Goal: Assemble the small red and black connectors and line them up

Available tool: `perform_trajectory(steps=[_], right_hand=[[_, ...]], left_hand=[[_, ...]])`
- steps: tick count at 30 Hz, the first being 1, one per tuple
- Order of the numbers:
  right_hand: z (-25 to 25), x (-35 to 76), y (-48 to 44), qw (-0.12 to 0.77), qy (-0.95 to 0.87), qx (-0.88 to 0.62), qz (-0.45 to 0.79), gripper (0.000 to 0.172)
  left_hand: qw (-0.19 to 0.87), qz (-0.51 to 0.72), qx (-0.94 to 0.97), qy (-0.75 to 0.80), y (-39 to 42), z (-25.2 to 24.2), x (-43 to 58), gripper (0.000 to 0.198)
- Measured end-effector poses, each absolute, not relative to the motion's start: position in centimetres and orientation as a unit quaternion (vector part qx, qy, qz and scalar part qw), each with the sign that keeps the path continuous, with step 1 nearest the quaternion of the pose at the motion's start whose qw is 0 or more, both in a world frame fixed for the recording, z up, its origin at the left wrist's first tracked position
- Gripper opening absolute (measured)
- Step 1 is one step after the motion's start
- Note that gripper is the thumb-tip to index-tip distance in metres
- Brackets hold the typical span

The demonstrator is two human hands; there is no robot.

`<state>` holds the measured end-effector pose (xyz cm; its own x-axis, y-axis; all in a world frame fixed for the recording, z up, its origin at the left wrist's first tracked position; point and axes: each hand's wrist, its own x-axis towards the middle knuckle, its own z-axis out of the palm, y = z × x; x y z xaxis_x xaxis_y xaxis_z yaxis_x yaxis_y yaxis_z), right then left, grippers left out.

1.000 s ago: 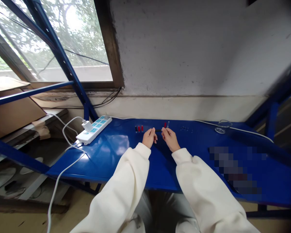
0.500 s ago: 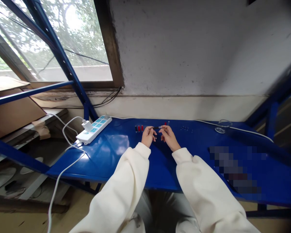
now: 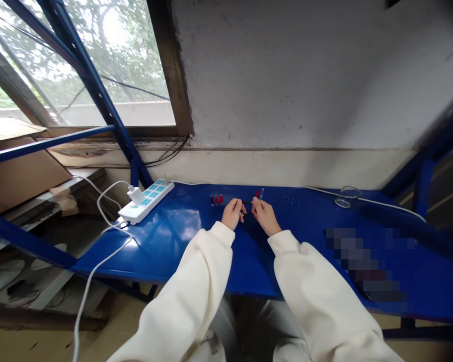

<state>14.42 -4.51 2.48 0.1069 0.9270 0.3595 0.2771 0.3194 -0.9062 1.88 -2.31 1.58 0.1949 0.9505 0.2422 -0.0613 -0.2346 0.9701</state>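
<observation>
My left hand [image 3: 232,213] and my right hand [image 3: 263,215] are held close together over the far part of the blue metal table [image 3: 181,236]. Between their pinched fingertips runs a thin dark rod [image 3: 247,202], each hand gripping one end. Just left of my left hand stand three small black and red pieces [image 3: 216,199] in a row. A small red piece [image 3: 257,193] and a clear one [image 3: 261,192] stand right behind my right hand's fingers. Both sleeves are white.
A white power strip [image 3: 146,200] with a plugged-in adapter and white cable lies at the table's back left. A clear glass dish [image 3: 343,201] and a white cord [image 3: 385,203] lie at the back right. Tiny pieces [image 3: 290,200] sit right of my hands. A wall rises behind.
Half a second ago the rod was tilted, raised higher by my right hand; now both hands have lowered slightly and it lies level between them.
</observation>
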Motion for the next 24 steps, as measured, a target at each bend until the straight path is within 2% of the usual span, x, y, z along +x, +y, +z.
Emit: perform_trajectory(steps=[7,13,17,24], right_hand=[[2.89,14.20,-4.84,0.559,-0.596,-0.482,0.317,0.043],[2.86,14.47,-4.54,0.591,-0.552,-0.472,0.352,0.038],[2.66,14.86,-4.15,0.620,-0.527,-0.484,0.321,0.037],[2.55,14.66,-4.02,0.541,-0.578,-0.487,0.370,0.036]], left_hand=[[0.486,0.559,0.524,0.420,-2.34,2.26,1.69,0.039],[0.456,0.628,0.449,0.443,-1.91,2.21,1.19,0.033],[0.470,0.600,0.485,0.428,-2.08,2.26,1.28,0.031],[0.489,0.535,0.566,0.393,-2.64,2.50,1.68,0.032]])
